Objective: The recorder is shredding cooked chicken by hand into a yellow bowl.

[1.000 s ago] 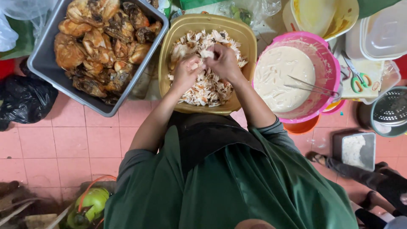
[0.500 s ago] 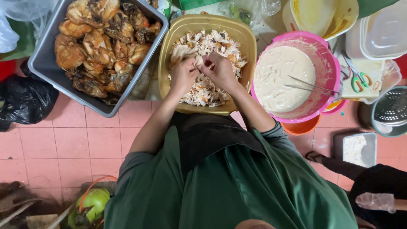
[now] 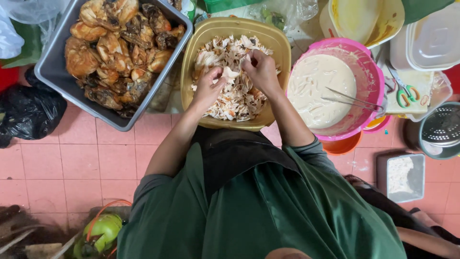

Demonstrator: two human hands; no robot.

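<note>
Yellow-brown plastic tub (image 3: pixel 280 45) on the pink tile floor (image 3: pixel 72 168) holds shredded chicken (image 3: pixel 235 98), and I've got my left hand (image 3: pixel 209 86) and right hand (image 3: pixel 261 69) both pinched shut on one pale chicken piece (image 3: pixel 231 74) over it, w/ grey tray (image 3: pixel 52 72) of roast chicken (image 3: pixel 115 45) left, pink batter bowl (image 3: pixel 371 76) right.

From my seat the light looks soft and even, like daylight, with nothing blown out. The pink floor tiles (image 3: pixel 96 158) are evenly lit, with only faint shadow under the grey tray (image 3: pixel 52 72). The white batter in the pink bowl (image 3: pixel 369 72) is the brightest spot and shows a mild sheen. The black bag (image 3: pixel 24 112) loses detail in the dark. Focus holds on the left hand (image 3: pixel 208 88) and right hand (image 3: pixel 261 72), though fine detail is slightly soft. The wide lens bends things near the edges.
</note>
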